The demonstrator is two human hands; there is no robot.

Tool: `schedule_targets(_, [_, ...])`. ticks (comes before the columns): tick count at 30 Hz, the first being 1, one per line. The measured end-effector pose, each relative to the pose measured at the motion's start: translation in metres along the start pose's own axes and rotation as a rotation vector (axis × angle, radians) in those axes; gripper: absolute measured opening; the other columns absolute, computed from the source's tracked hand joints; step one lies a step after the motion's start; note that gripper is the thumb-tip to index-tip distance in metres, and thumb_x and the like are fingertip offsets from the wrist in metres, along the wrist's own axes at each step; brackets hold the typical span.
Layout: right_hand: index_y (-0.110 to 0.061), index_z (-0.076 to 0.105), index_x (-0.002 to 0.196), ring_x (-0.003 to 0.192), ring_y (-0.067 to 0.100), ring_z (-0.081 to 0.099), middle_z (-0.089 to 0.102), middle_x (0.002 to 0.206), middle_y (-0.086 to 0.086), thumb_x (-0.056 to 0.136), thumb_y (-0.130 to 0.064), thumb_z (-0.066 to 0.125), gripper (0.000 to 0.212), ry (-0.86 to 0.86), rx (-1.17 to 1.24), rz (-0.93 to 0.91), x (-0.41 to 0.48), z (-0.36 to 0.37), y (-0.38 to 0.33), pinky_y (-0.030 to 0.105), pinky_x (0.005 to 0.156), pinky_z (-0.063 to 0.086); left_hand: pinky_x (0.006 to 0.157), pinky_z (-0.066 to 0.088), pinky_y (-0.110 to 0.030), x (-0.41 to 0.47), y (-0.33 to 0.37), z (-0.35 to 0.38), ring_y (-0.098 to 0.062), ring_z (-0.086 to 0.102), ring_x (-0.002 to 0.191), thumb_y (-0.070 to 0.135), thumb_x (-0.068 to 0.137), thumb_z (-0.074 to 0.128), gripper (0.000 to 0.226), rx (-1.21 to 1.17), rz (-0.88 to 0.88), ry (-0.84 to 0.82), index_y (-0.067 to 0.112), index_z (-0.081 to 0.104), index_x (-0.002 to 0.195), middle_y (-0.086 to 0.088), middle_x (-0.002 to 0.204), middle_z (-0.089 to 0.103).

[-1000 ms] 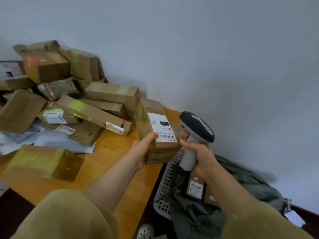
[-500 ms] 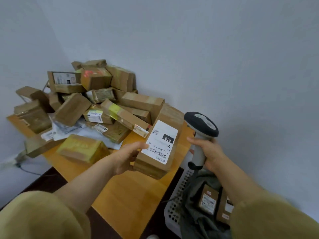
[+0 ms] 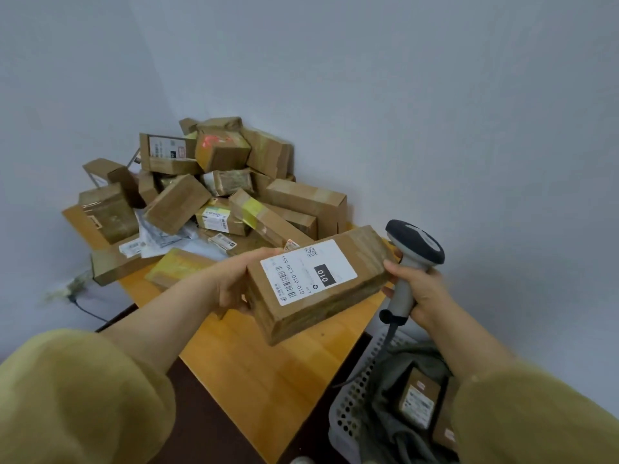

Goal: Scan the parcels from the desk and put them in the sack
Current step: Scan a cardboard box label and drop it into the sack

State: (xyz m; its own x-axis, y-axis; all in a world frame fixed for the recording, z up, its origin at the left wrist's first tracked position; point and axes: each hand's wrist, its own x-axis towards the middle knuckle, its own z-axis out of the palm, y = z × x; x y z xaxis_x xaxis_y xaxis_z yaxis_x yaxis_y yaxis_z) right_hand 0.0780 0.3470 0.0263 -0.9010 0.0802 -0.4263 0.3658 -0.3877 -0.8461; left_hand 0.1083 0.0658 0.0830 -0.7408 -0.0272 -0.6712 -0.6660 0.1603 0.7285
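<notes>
Tilted level since the earlier frame, label upward: parcel [image 3: 318,283], held above surface [image 3: 261,370]. Rear left: heap of parcels [image 3: 217,189]. Left hand [image 3: 234,284] curled round held parcel's left end. Right hand [image 3: 420,289] clasping scanner [image 3: 413,244] handle. Lower right: sack [image 3: 390,383] in basket [image 3: 350,400], two boxes [image 3: 418,396] inside.

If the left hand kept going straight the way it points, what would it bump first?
Probably the scanner in the right hand: the left hand points that way, and its parcel ends right beside it. Depth is hard to judge.
</notes>
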Motion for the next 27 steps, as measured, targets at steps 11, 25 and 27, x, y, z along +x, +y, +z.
schedule_targets(11, [-0.014, 0.057, 0.091, 0.109, 0.035, 0.06, 0.061, 0.118, 0.018, 0.08, -0.001, 0.072, 0.023, 0.175, 0.191, 0.115, 0.0, -0.004, 0.02, 0.051, 0.089, 0.053, 0.092, 0.047, -0.039, -0.001, 0.016, -0.007, -0.027, 0.051, 0.117, 0.054, 0.041, 0.089, 0.097, -0.168, 0.17, -0.093, 0.012, 0.06, 0.124, -0.012, 0.127, 0.057])
schedule_targets(25, [-0.007, 0.062, 0.112, 0.1, 0.026, 0.06, 0.064, 0.111, 0.011, 0.082, -0.008, 0.074, 0.033, 0.153, -0.084, -0.019, -0.023, 0.005, 0.027, 0.037, 0.07, 0.055, 0.092, 0.049, -0.048, 0.004, 0.037, -0.017, -0.032, 0.056, 0.106, 0.038, 0.056, 0.083, 0.08, -0.063, 0.104, 0.09, 0.014, 0.052, 0.125, -0.017, 0.122, 0.057])
schedule_targets(27, [-0.003, 0.062, 0.109, 0.085, 0.022, 0.063, 0.066, 0.093, 0.01, 0.083, -0.015, 0.074, 0.031, 0.122, -0.273, -0.095, -0.035, 0.008, 0.021, 0.031, 0.06, 0.053, 0.074, 0.052, -0.04, 0.002, 0.047, -0.018, -0.027, 0.058, 0.099, 0.034, 0.065, 0.08, 0.07, -0.001, 0.171, 0.155, 0.011, 0.053, 0.125, -0.013, 0.116, 0.06])
